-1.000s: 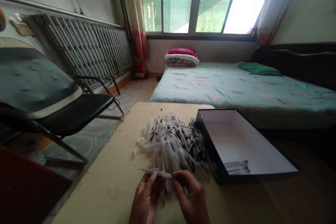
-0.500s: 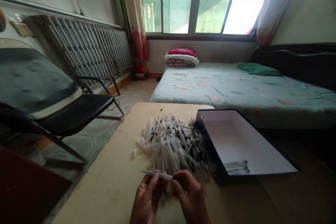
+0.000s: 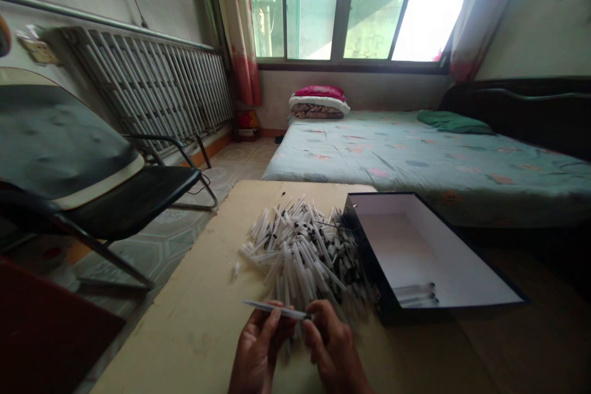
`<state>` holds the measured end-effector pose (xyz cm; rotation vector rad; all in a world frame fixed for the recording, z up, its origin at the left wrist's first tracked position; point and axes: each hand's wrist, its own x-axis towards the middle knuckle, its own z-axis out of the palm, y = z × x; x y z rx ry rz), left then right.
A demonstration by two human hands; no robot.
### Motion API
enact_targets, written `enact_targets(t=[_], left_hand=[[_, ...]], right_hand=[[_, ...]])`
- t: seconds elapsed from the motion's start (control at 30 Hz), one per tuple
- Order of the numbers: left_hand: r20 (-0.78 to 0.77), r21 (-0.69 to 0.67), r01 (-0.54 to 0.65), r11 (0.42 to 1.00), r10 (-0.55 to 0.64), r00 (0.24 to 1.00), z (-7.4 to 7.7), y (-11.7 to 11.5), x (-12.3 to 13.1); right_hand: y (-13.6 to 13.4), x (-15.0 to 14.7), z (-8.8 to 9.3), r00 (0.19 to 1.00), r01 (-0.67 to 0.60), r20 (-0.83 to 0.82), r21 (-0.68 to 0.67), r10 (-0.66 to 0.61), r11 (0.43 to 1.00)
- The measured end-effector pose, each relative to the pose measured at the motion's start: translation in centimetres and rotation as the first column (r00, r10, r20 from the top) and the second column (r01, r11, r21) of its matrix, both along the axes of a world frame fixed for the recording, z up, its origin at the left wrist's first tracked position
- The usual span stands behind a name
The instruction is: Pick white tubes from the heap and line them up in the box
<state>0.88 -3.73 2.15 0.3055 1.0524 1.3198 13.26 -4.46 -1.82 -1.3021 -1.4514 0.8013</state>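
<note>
Head view, one entry: white pen (image 3: pixel 272 308), held level over the near edge of the bench (image 3: pixel 203 295), just in front of the pen pile (image 3: pixel 300 246). Holding it, the left hand (image 3: pixel 258 351), grip pinching the barrel; the right hand (image 3: pixel 333 351), grip pinching the pen's right end, fingertips drawn in closer than a second ago. Pile unmoved mid-bench. At the right edge, the open box (image 3: pixel 415 246), a few boxed pens (image 3: pixel 415 294) in its near corner, count unchanged.

window (image 3: pixel 351 6): bright daylight | curtains (image 3: pixel 237 24): both sides | bed (image 3: pixel 415 160): green sheet, under window | radiator (image 3: pixel 152 83): left wall | chair (image 3: pixel 92 178): black, left | floor (image 3: pixel 231 166): tiled
</note>
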Motion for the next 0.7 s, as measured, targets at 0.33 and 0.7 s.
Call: enact_targets(t=[0.33, 0.7], left_hand=[[-0.010, -0.004, 0.040, 0.999, -0.040, 0.999, 0.27, -0.24, 0.04], [-0.018, 0.017, 0.067, 0.998, -0.067, 0.998, -0.09, -0.26, -0.05]], right_hand=[[-0.17, 0.49, 0.05, 0.993, -0.071, 0.084, -0.072, 0.077, 0.995], [-0.20, 0.90, 0.27, 0.979, -0.141, 0.113, -0.206, 0.167, 0.968]])
